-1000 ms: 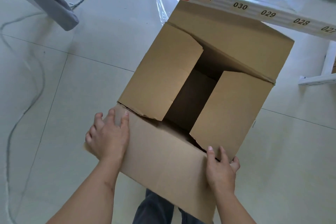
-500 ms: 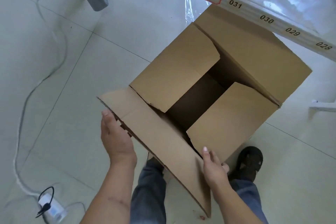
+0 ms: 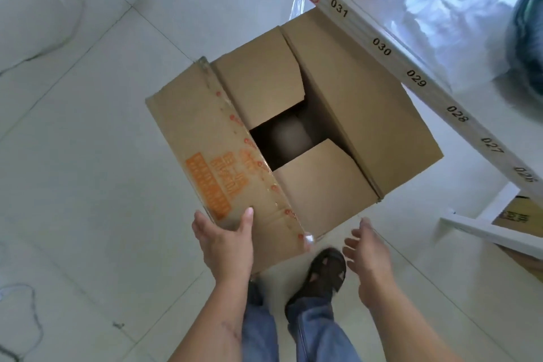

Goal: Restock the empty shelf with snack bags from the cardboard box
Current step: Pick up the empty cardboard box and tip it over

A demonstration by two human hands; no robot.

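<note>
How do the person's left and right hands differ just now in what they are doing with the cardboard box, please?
The left hand grips the printed flap of the cardboard box, thumb on top; the right hand touches nothing. The left hand's fingers wrap the flap's edge, while the right hand's fingers are spread loose beside the box's near corner. Both reach forward at the box's near side.

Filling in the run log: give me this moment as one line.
left hand: holds cardboard box flap | right hand: open, off box | snack bags: none seen inside | shelf rail: above box
</note>
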